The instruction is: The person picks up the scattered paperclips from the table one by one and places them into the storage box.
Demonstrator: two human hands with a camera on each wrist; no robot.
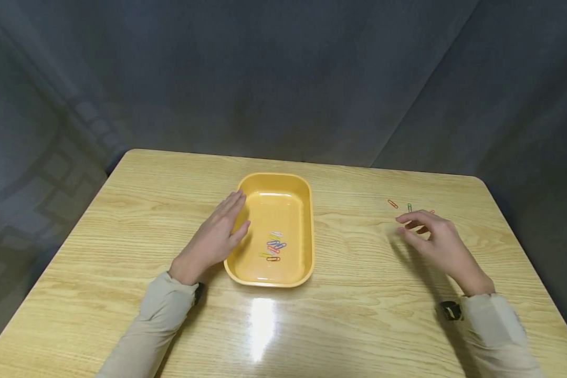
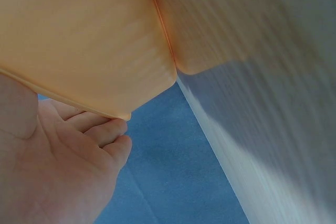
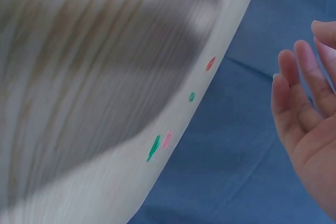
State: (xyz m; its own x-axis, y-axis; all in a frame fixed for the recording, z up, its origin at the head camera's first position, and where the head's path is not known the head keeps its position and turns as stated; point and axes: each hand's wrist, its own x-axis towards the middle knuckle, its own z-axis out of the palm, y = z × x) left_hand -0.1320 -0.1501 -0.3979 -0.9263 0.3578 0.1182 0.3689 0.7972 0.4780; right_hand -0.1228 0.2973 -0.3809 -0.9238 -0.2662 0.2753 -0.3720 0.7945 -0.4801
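My left hand (image 1: 216, 231) lies along the left rim of a yellow plastic tray (image 1: 290, 215), its fingers straight. In the left wrist view the fingertips (image 2: 118, 128) are right at the tray's rim. Inside the tray lies a small group of coloured paper clips (image 1: 274, 247): white, yellow, blue, pink and red. Over the right part of the table, my right hand (image 1: 432, 236) hovers with loosely bent fingers and nothing between them. Close beyond it are a red paper clip (image 1: 392, 203), a green paper clip (image 1: 409, 207) and a pink paper clip (image 3: 167, 139); another green paper clip (image 3: 153, 148) shows in the right wrist view.
The wooden table (image 1: 359, 315) has rounded far corners. Dark cloth (image 1: 283, 79) hangs behind it and at both sides. The tray's raised walls stand between the clips inside and the loose ones at the right.
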